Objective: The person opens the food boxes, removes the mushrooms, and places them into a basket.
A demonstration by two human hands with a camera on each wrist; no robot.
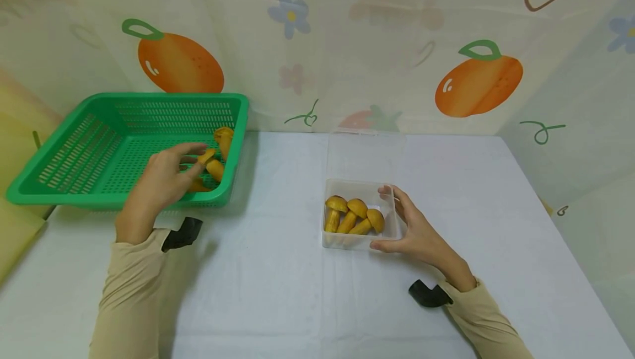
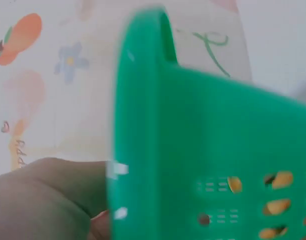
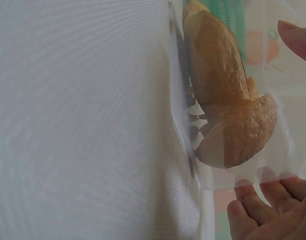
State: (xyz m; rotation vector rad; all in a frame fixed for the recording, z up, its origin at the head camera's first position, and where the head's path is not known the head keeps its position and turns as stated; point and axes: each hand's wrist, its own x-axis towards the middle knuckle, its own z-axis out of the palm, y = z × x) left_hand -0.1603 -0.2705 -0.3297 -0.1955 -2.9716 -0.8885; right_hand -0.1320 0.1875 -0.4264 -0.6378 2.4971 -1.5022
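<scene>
Inside the green basket (image 1: 238,144), my left hand (image 1: 166,174) reaches over the near right part, fingers spread beside a yellow-brown mushroom (image 1: 215,169). Another mushroom (image 1: 225,141) lies by the basket's right wall, and part of one more shows below the hand. In the left wrist view the basket wall (image 2: 193,125) hides most of that hand (image 2: 48,195). My right hand (image 1: 414,232) grips the right end of a clear plastic box (image 1: 347,242), thumb at the near side and fingers at the far side. Three mushrooms (image 1: 349,216) lie side by side in it.
The box's clear lid (image 1: 364,155) stands raised at its back. A white cloth (image 1: 268,282) covers the table. Behind hangs a printed curtain (image 1: 327,44) with oranges and flowers. Yellow fabric (image 1: 20,226) is at the far left.
</scene>
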